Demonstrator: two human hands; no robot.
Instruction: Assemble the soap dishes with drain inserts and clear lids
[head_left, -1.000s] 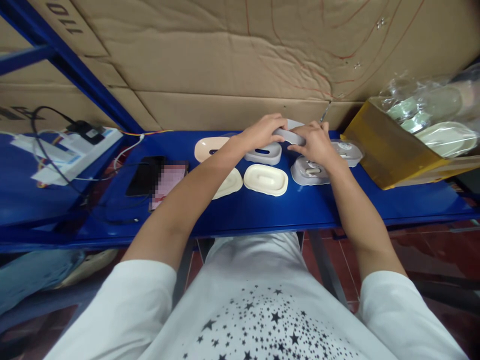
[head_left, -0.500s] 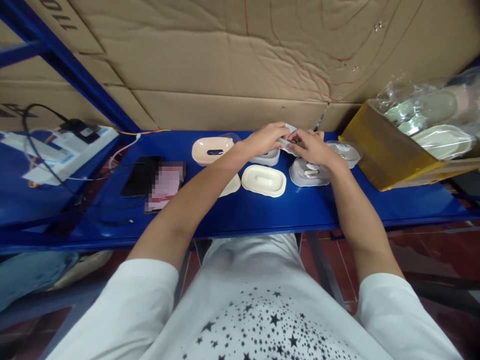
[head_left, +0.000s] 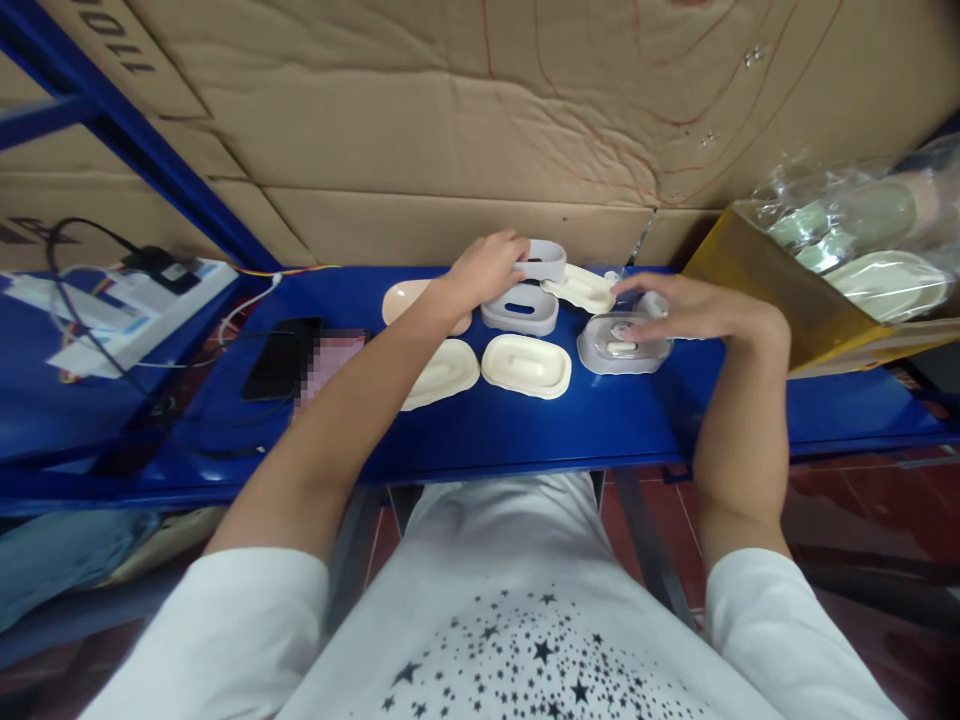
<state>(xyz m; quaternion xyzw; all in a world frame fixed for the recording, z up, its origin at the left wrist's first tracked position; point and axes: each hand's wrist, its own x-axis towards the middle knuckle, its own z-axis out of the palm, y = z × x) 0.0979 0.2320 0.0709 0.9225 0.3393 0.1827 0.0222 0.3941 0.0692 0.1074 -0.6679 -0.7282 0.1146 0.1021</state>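
Observation:
My left hand (head_left: 491, 265) grips the left end of a grey oval plastic dish (head_left: 546, 262) near the back of the table. Just below it sits another grey oval dish (head_left: 519, 312) with a slot in it. A cream oval tray (head_left: 579, 288) lies tilted beside the held dish. Fingers apart, my right hand (head_left: 686, 303) hovers over a grey dish with a clear lid (head_left: 624, 350); whether it touches the lid I cannot tell. Nearer me are two cream trays, one on the left (head_left: 446, 375) and one in the middle (head_left: 526, 366). My left forearm partly covers a peach dish (head_left: 405, 300).
An open cardboard box (head_left: 806, 305) with plastic-wrapped dishes stands at the right. On the left lie a black phone-like slab (head_left: 281, 360), a pink-screened device (head_left: 334, 365) and a white power strip (head_left: 150, 315) with cables. Cardboard (head_left: 420, 150) lines the back of the blue table (head_left: 480, 435).
My hands have moved apart from the light-coloured item they both held. The left now has a grey dish; the right has shifted right and spread its fingers. The tilted cream tray now shows between them.

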